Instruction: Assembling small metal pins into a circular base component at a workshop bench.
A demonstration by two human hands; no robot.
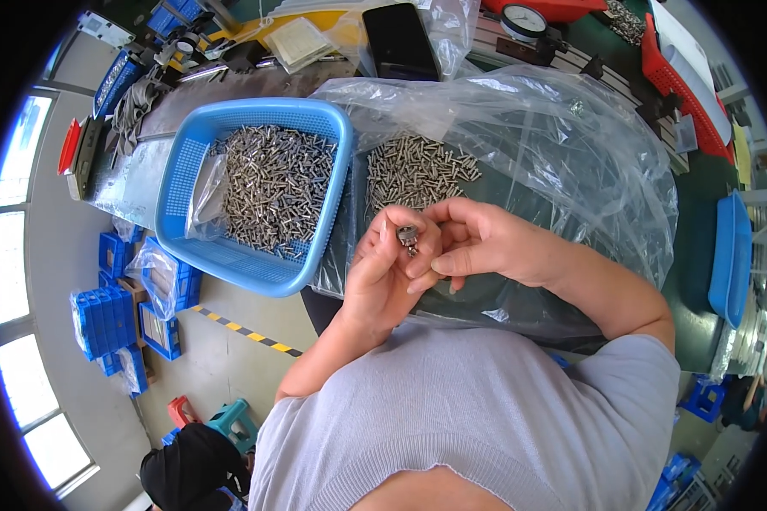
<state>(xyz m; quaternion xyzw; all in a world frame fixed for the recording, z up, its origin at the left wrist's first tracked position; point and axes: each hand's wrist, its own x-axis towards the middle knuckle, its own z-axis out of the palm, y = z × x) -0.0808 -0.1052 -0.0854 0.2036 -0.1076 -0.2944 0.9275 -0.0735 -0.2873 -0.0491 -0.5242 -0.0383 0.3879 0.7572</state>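
Note:
In front of me, both hands meet over the near part of the bench. My left hand (382, 271) is curled, palm up, around a few small shiny metal pins (408, 235). Close against it on the right, my right hand (479, 241) has thumb and fingers pinched together; whether a pin sits between them is hidden. Just beyond the hands lies a loose pile of metal pins (418, 173) on clear plastic sheeting (562, 162). To the left stands a blue perforated basket (169, 200) heaped with the same kind of pins (281, 183), a clear bag inside it.
A black phone (400, 43) lies at the back on plastic, near a paper pad (298, 44). Behind to the right is a dial gauge (524, 22). Red trays (673, 77) and a blue tray (729, 260) line the right side. Blue crates (106, 319) stand on the floor at left.

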